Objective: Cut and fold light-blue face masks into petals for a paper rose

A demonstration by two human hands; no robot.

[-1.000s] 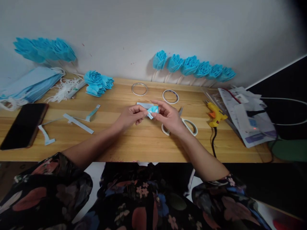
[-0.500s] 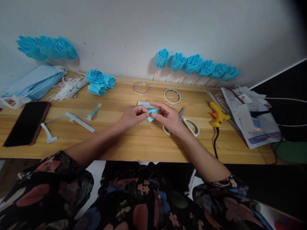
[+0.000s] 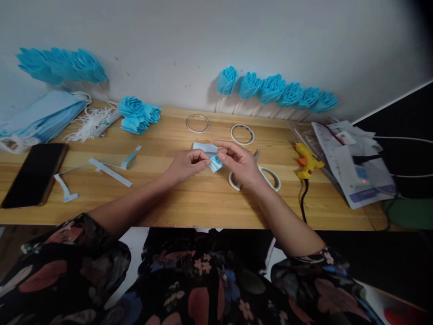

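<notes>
Over the middle of the wooden table [image 3: 203,203], my left hand [image 3: 186,164] and my right hand [image 3: 238,163] meet fingertip to fingertip. Both pinch a small folded piece of blue mask fabric [image 3: 214,163] between thumb and fingers. A pale blue strip [image 3: 204,147] lies flat just behind the hands. White-handled scissors [image 3: 267,177] rest on the table, partly under my right wrist.
Two tape rings [image 3: 197,123] [image 3: 241,134] lie behind the hands. A yellow glue gun [image 3: 306,160] and papers [image 3: 352,167] sit right. A phone [image 3: 32,174], cut strips [image 3: 110,171], stacked masks [image 3: 43,117] and blue fabric roses [image 3: 137,115] [image 3: 277,88] occupy the left and back.
The blue piece has been turned and folded smaller between my fingertips. Both hands stay at the same spot over the table.
</notes>
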